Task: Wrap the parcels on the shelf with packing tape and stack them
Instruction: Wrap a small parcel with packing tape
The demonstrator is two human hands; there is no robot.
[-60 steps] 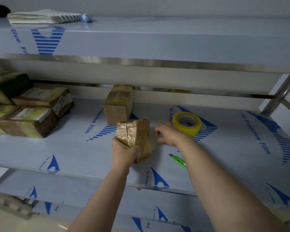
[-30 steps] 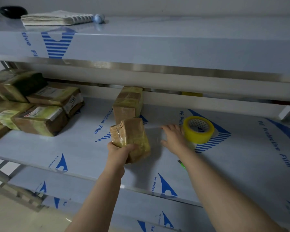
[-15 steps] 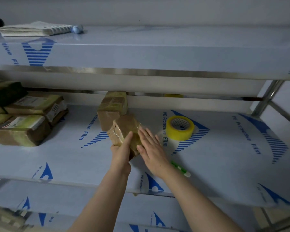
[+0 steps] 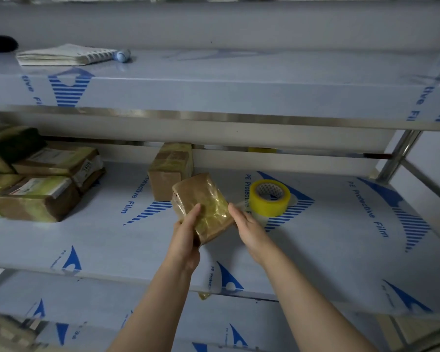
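A small brown parcel (image 4: 203, 207), glossy with clear tape, is tilted above the middle shelf (image 4: 341, 250). My left hand (image 4: 186, 237) grips its lower left side, thumb across the front face. At the parcel's right edge, my right hand (image 4: 249, 229) touches it with fairly straight fingers. A yellow roll of packing tape (image 4: 269, 198) lies flat on the shelf just right of the hands. Another taped parcel (image 4: 169, 171) stands upright behind the held one.
Several wrapped parcels (image 4: 41, 181) are stacked at the shelf's left end. On the upper shelf lie a notebook (image 4: 64, 55), a black object (image 4: 0, 43) and a small blue-white item (image 4: 122, 55). A metal post (image 4: 396, 158) stands at right.
My right hand came back from near the tape roll and slid from the parcel's front face to its right edge. The left hand tilted the parcel more toward the right.
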